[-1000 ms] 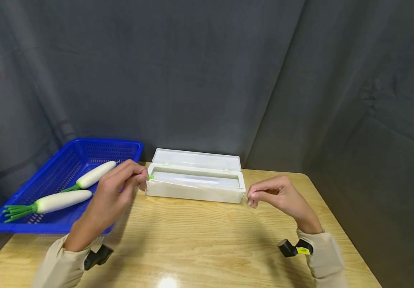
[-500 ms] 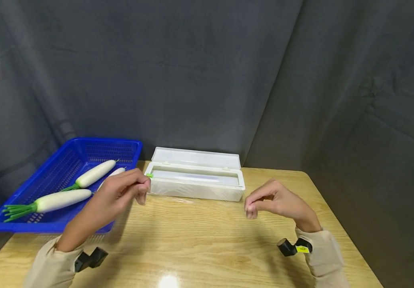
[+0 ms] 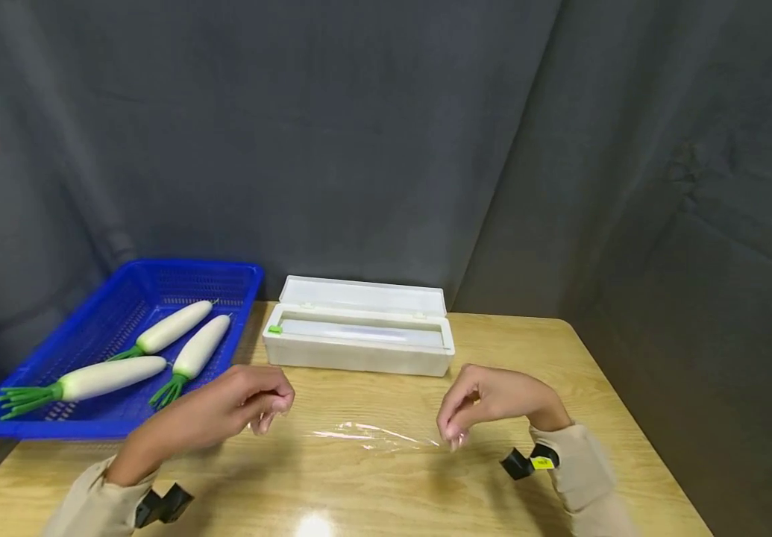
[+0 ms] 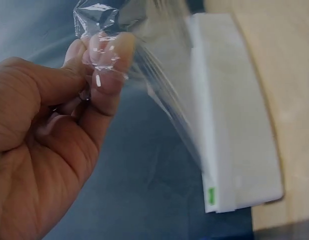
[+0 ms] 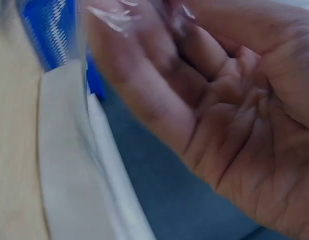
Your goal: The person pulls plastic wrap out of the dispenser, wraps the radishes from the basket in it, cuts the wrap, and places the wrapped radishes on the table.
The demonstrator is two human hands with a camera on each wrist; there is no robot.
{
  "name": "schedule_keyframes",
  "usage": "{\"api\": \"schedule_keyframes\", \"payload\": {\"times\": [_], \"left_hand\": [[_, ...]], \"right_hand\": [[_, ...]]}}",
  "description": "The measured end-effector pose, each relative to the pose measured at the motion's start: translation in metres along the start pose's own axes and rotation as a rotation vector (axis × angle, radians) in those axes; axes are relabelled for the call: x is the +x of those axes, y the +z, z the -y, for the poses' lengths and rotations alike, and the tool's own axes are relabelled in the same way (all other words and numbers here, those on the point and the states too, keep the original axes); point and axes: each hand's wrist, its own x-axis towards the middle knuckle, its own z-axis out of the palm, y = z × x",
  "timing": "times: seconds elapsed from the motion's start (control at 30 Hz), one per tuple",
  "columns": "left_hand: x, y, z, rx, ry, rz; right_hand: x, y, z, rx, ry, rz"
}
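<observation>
A sheet of clear cling film [image 3: 372,436] stretches between my two hands over the table, in front of its long white dispenser box [image 3: 359,358]. My left hand [image 3: 238,403] pinches one corner of the film between thumb and fingers; the left wrist view shows film [image 4: 162,82] crumpled at the fingertips and running toward the box. At the film's opposite side, my right hand [image 3: 493,399] pinches the other corner, with shiny folds at its fingertips in the right wrist view. The box's lid [image 3: 365,297] is raised, and a green slider [image 3: 275,329] sits at its left end.
At the left, a blue plastic basket [image 3: 124,430] holds three white radishes with green tops, one radish [image 3: 203,347] lying nearest the box. Dark grey curtains [image 3: 332,149] hang behind and to the right of the wooden table [image 3: 372,492].
Both hands have drawn the film from the box's front edge toward the person and lower in view. The film now spreads over the table, and the third radish has come into full view.
</observation>
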Motion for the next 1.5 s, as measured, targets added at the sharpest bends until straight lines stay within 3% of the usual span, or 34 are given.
{"api": "schedule_keyframes", "payload": {"times": [0.13, 0.3, 0.63, 0.83, 1.07, 1.3, 1.5], "left_hand": [[-0.003, 0.009, 0.004, 0.018, -0.040, 0.028], [-0.009, 0.020, 0.014, 0.069, -0.022, 0.033], [-0.016, 0.036, 0.029, 0.140, 0.037, 0.036], [-0.018, 0.047, 0.041, 0.201, 0.028, 0.050], [-0.023, 0.056, 0.049, 0.223, 0.029, 0.055], [-0.025, 0.063, 0.055, 0.339, 0.040, 0.058], [-0.028, 0.068, 0.056, 0.365, -0.026, 0.066]], "right_hand": [[0.003, 0.002, -0.014, 0.114, 0.089, 0.060], [0.007, 0.008, -0.024, 0.171, 0.126, 0.087], [0.013, 0.021, -0.032, 0.094, 0.169, 0.086], [0.016, 0.028, -0.041, 0.041, 0.209, 0.054], [0.019, 0.039, -0.051, 0.057, 0.313, 0.005], [0.019, 0.042, -0.054, -0.033, 0.378, -0.046], [0.020, 0.045, -0.057, -0.060, 0.377, -0.068]]}}
